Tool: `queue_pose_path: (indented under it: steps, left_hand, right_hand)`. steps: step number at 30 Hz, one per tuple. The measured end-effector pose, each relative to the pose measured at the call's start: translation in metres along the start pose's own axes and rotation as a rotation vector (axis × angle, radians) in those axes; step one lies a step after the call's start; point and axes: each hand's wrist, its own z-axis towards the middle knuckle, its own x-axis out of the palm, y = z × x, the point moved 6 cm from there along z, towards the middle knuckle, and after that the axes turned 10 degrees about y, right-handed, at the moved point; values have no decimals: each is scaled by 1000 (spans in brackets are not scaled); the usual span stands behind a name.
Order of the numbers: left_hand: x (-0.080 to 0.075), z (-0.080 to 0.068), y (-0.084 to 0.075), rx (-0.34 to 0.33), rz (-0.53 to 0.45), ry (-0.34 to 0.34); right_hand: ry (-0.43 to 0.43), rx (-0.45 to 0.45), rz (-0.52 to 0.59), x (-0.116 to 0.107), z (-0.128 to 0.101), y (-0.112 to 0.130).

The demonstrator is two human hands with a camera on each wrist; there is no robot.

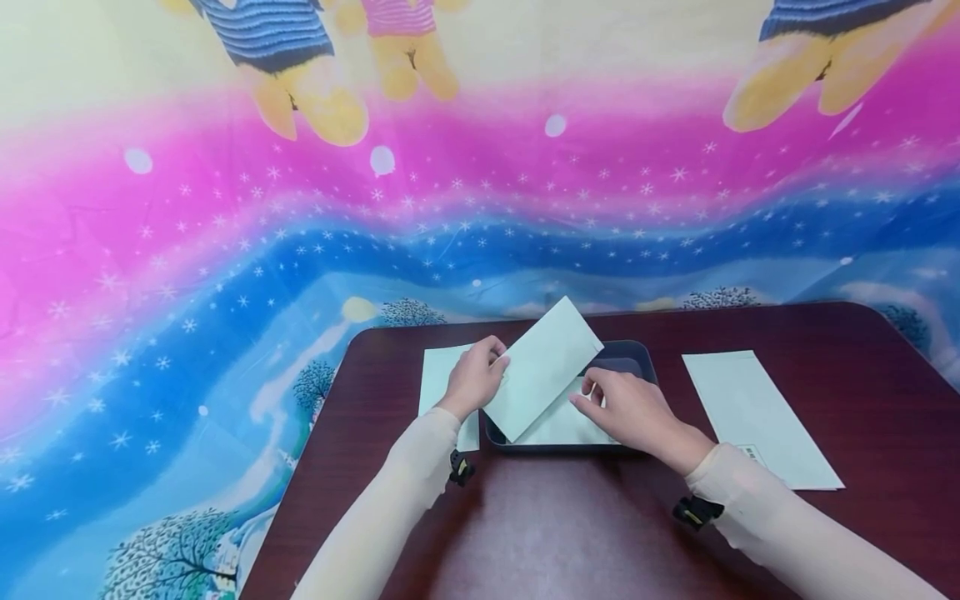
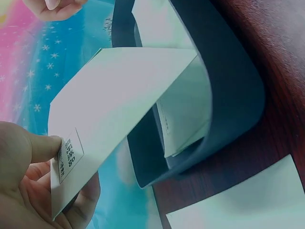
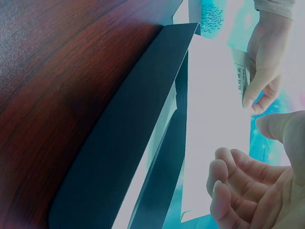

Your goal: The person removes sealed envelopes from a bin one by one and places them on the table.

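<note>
— Head view: left hand pinching an envelope at its labelled end, thumb over fingers, holding it tilted above the tray.

— Right hand?

— Hovering over the tray beside the envelope, fingers loosely curled, gripping nothing. More paper lying in the tray; sheets resting on the table at either side.

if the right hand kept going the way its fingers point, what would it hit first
Most likely the envelope that the left hand pinches, tilted over the dark tray. The right hand hovers beside it, fingers curled toward its edge; depth is unclear, so it might pass just under it.
</note>
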Motion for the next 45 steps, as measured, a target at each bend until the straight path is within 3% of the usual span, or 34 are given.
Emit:
queue_pose_path:
  steps: [35,45]
  left_hand:
    - [-29,-22,38,-19,-164,-108]
    - [-41,-33,58,-34,-220,-152]
  right_hand:
    - [20,12,-11,3,8,3]
    - [36,9,0,7,10,4]
